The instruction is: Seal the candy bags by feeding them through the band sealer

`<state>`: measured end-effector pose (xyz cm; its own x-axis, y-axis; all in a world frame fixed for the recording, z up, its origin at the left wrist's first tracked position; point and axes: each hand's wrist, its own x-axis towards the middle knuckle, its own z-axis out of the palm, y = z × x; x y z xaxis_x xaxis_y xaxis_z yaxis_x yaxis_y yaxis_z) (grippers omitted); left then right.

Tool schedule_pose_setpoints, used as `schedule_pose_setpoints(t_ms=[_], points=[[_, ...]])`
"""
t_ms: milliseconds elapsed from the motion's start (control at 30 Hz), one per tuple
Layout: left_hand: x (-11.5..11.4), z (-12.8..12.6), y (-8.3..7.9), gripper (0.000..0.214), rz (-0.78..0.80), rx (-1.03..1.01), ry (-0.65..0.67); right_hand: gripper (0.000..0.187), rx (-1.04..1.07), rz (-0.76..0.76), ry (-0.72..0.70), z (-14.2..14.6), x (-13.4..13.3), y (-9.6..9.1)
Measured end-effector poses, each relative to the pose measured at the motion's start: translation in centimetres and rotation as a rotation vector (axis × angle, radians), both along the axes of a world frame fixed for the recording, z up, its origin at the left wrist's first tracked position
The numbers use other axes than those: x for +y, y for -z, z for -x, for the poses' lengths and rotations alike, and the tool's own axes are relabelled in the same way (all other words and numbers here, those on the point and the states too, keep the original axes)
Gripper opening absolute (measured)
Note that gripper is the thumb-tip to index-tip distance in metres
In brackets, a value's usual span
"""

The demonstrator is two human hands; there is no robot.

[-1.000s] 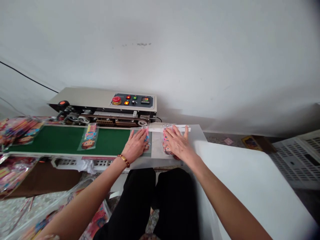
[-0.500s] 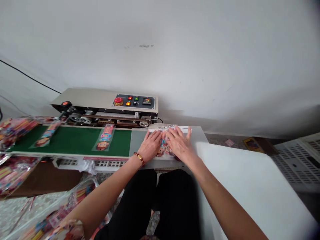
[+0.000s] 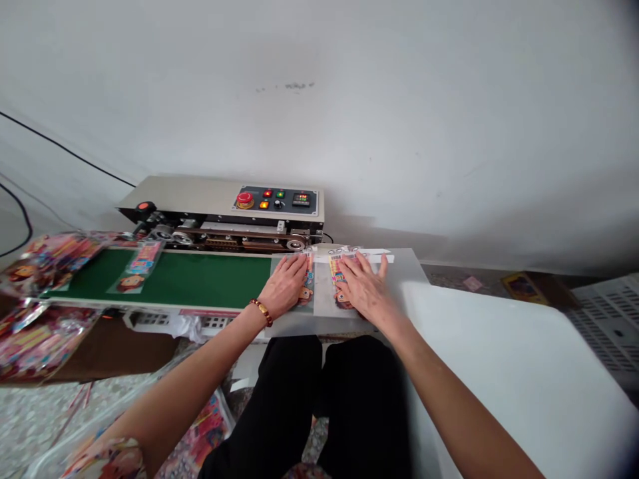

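Observation:
My left hand (image 3: 286,285) lies flat, fingers stretched out, on a clear packet with a cartoon print (image 3: 306,287) at the right end of the green conveyor belt (image 3: 200,279). My right hand (image 3: 363,287) lies flat on a second packet (image 3: 340,283) on the grey infeed plate (image 3: 399,273). A small gap separates the two packets. Another packet (image 3: 137,267) rides on the belt at the left. Behind the belt stands the band sealer (image 3: 224,209) with its control panel (image 3: 276,199).
A heap of sealed packets (image 3: 47,259) lies at the belt's left end, with more packets (image 3: 34,339) below it. A white surface (image 3: 499,372) spreads to the right. A white crate (image 3: 609,319) stands at far right. My black-clad legs (image 3: 319,399) are under the plate.
My left hand came back beside the right, then slid left again with one packet toward the belt. The packets on the belt travelled left. The view shifted slightly.

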<state>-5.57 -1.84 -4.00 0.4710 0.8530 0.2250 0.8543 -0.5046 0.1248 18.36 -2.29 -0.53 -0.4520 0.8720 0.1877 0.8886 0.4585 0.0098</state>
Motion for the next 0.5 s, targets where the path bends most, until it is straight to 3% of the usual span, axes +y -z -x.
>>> schedule_pose_setpoints(t_ms=[233,500], points=[[-1.3,-1.1,0.0,0.052,0.003,0.037,0.113,0.041,0.004,-0.013,0.003,-0.3,0.1,0.6],[-0.1,-2.1,0.0,0.048,-0.026,-0.009,-0.056,0.039,-0.03,-0.003,0.02,-0.3,-0.3,0.1]])
